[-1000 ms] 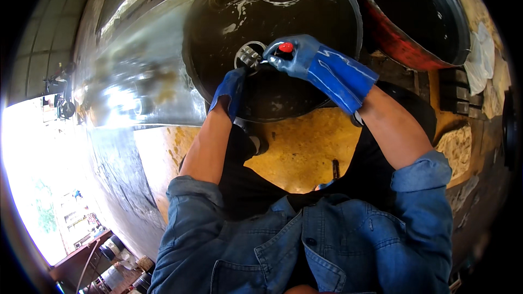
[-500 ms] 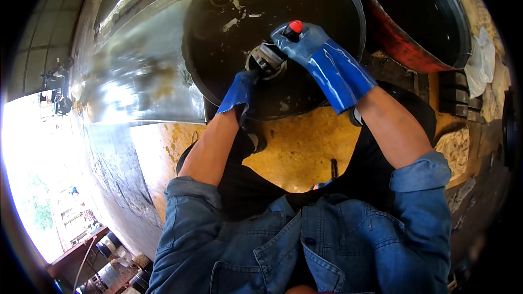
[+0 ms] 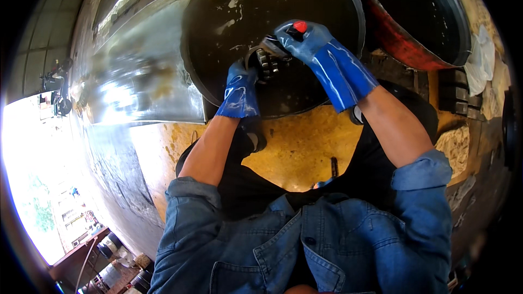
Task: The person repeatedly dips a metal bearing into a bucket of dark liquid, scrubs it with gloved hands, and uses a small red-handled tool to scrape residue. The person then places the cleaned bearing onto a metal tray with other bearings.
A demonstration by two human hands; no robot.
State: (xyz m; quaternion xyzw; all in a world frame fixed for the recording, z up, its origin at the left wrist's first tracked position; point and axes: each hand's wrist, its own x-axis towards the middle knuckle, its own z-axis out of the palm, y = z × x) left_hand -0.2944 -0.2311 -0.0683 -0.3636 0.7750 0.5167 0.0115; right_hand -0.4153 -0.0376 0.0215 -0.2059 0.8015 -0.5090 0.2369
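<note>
My left hand, in a long blue rubber glove, is closed around one side of a toothed metal gear. The gear is tilted, with its dark teeth showing toward the right. In a matching glove, my right hand grips a brush whose black handle ends in a red tip. The brush's flat head meets the gear's upper edge; its bristles are hard to make out. Both hands are over a wide round tub of dark, murky liquid with streaks on its surface.
A red-sided drum with dark liquid stands at the far right, a clear plastic bag beside it. A shiny metal sheet lies left of the tub. Below the tub is a yellow-brown floor, between my legs.
The gear has been turned in my left hand, so its teeth now face more to the right. My left glove has rolled and shifted slightly left; the right hand with the brush has barely moved.
</note>
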